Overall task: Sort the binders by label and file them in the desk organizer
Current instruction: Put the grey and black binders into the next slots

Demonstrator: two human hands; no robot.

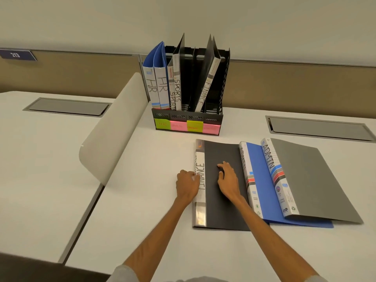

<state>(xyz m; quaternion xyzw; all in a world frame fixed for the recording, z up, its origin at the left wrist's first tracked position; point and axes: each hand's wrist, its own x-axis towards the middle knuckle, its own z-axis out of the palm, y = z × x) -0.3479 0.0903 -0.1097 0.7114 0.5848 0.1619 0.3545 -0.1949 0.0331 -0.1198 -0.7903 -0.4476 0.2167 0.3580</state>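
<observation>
A black binder labelled FINANCE lies flat on the desk in front of me. My left hand has its fingers curled around the binder's spine edge. My right hand rests on its black cover with fingers bent. To its right lie a blue binder and a grey binder, both labelled ADMIN and overlapping. The black desk organizer stands behind, holding two blue HR binders, two SPORTS binders and one leaning FINANCE binder.
Coloured sticky labels line the organizer's front. A curved white divider stands to the left between two desks. Grey cable flaps are set into the desktops. A partition wall runs behind.
</observation>
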